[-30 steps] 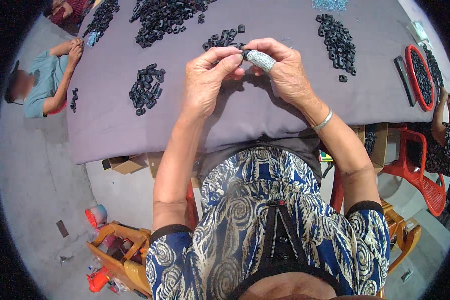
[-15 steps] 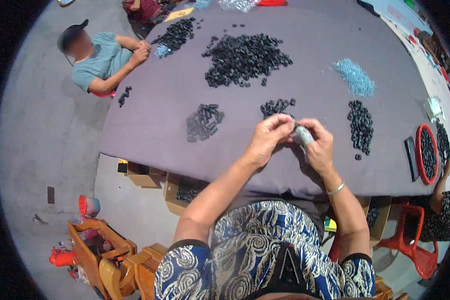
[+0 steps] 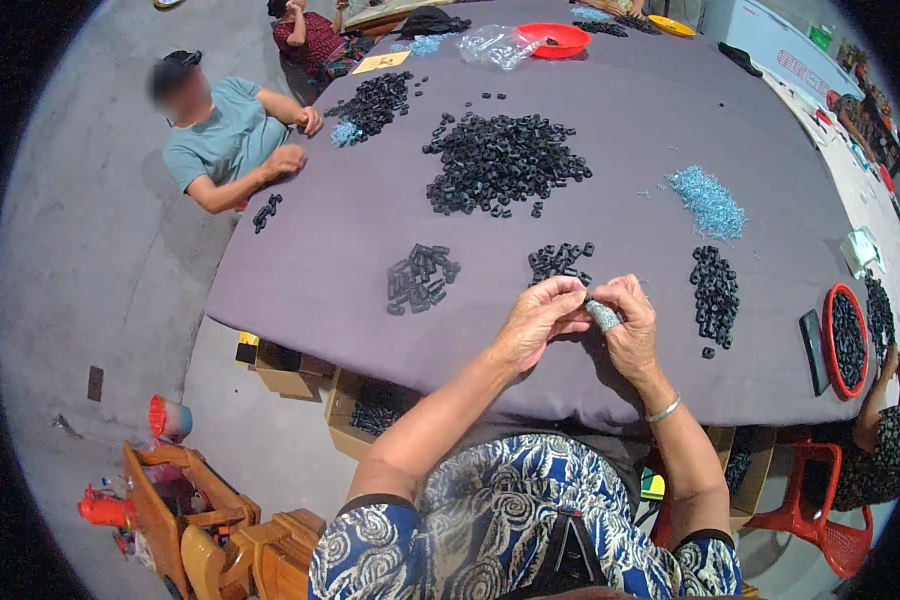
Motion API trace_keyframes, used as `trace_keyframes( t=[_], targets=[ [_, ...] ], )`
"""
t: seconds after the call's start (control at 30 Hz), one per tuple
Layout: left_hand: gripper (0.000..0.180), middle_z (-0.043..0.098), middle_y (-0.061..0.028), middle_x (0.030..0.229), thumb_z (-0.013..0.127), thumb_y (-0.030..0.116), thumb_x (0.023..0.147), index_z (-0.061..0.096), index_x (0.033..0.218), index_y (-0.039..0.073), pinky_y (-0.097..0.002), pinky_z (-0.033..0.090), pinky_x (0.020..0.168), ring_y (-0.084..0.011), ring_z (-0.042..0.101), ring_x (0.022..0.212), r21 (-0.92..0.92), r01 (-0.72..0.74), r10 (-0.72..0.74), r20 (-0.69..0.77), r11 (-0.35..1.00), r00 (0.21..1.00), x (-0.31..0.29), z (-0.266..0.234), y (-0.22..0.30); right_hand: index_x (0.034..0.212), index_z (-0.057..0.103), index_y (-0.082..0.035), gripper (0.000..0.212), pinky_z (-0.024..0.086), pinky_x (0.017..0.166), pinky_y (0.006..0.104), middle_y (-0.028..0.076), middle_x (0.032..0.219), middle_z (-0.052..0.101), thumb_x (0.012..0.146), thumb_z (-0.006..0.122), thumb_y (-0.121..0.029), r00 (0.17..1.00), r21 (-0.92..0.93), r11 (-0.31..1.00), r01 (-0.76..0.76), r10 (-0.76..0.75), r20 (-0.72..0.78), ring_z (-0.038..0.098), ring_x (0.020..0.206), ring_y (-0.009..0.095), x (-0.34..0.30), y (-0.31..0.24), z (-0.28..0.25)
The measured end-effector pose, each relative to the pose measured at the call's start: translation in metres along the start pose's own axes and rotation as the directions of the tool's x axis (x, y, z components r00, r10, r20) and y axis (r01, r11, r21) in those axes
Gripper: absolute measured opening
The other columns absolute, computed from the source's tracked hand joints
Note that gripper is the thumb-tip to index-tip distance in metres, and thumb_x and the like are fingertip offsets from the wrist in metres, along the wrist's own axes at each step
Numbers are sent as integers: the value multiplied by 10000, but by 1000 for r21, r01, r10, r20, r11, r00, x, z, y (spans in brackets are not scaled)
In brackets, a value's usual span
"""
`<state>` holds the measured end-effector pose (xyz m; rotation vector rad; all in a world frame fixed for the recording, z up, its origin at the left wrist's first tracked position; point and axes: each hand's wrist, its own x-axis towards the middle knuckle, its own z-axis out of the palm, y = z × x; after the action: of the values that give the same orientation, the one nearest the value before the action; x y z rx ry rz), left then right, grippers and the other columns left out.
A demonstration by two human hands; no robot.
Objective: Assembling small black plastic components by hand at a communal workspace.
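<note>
Co-worker's hands (image 3: 288, 160) parted; left hand (image 3: 536, 325) pinches black piece (image 3: 588, 299) (mostly hidden).

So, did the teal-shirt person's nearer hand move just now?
Yes. The teal-shirt person's nearer hand has come away from the other hand, toward the small cluster of black pieces.

Looks like small assembly workshop: co-workers (image 3: 232, 130) around cloth-covered table (image 3: 310, 235), heaps of black parts (image 3: 508, 165).

Black piece (image 3: 588, 299), mostly hidden
</note>
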<state>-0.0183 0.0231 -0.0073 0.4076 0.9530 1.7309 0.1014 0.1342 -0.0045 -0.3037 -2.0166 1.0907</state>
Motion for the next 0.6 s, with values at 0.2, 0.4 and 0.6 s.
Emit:
trace_keyframes(
  t=[0.2, 0.4, 0.6],
  targets=[
    [198, 646, -33, 886, 660, 165, 881, 586, 1032, 61, -227, 558, 654, -112, 652, 740, 62, 21, -17, -58, 998, 998, 0, -3, 1, 896, 639, -33, 127, 457, 642, 278, 56, 814, 562, 776, 677, -19, 994, 79, 995, -66, 59, 87, 559, 736, 157, -1, 2, -3],
    [224, 642, -41, 890, 674, 135, 860, 556, 1038, 69, -217, 534, 623, -108, 639, 759, 158, -18, 17, 6, 987, 1000, -3, -2, 3, 932, 642, -29, 155, 456, 630, 262, 51, 831, 603, 803, 693, -98, 965, 144, 974, -175, 141, 222, 560, 703, 121, 1, 2, -9],
    [283, 627, -47, 934, 678, 100, 846, 527, 1082, 67, -233, 545, 661, -114, 628, 806, 159, -30, 13, 103, 987, 995, -4, -4, 2, 946, 659, -38, 214, 449, 612, 251, 39, 804, 629, 774, 729, -143, 950, 140, 966, -215, 174, 258, 553, 679, 105, 1, 4, -12]
  ],
)
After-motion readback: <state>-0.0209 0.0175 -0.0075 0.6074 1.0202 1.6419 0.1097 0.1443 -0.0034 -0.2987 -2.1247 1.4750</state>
